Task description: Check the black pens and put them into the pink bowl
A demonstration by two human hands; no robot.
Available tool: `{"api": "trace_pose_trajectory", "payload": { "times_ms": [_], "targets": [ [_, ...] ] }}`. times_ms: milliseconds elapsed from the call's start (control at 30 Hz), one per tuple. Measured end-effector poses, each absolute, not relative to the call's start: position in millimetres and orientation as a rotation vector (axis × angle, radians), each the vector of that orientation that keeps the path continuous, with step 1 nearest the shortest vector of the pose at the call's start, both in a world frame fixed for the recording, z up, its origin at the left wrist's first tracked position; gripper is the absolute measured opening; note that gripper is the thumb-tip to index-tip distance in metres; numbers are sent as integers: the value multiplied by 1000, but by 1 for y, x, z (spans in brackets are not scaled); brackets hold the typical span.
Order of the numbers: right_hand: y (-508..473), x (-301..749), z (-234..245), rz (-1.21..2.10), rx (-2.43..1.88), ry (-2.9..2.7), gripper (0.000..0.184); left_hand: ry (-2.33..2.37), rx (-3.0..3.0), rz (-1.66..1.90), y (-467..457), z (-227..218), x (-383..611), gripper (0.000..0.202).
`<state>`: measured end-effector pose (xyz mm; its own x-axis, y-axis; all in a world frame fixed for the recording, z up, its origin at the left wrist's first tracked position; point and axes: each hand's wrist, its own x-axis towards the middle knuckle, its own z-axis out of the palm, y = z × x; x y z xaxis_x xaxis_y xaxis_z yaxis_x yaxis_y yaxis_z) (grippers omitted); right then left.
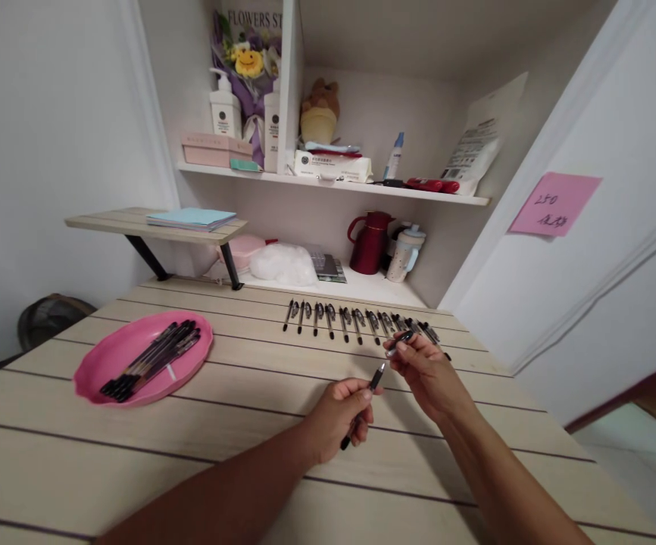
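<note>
My left hand (339, 416) is closed round a black pen (362, 407) that points up and to the right with its tip bare. My right hand (426, 372) pinches a small black pen cap (399, 341) just above and right of that tip. The cap and the pen are a little apart. Both hands hover over the wooden table (248, 424). Behind them lies a row of several uncapped pens (356, 321), each with its cap beside it.
A pink tray (106, 356) at the left holds several black pens (151, 359). Shelves at the back carry bottles, a red jug (370, 242), a cup and boxes. A small raised shelf (135, 224) bears notebooks. A white wall with a pink note (554, 203) stands at the right.
</note>
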<state>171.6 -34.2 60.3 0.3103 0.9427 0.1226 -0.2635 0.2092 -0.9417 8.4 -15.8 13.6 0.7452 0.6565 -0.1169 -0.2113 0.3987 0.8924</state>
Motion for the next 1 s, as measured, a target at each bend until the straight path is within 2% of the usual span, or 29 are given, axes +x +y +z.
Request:
{"api": "trace_pose_trajectory", "payload": {
  "times_ms": [233,467,633,1000],
  "targets": [
    [-38,160,55,986,-1047,-890,28,509,1013,610,-16,15,7,42],
    [-41,161,48,1058,-1114,-917,34,563,987,625,-16,14,10,32],
    [-42,161,43,1084,-1115,-945,29,592,998,645,-17,16,10,26],
    [-42,154,39,1152,-1074,-1028,23,596,1074,724,-18,18,11,27]
  ]
}}
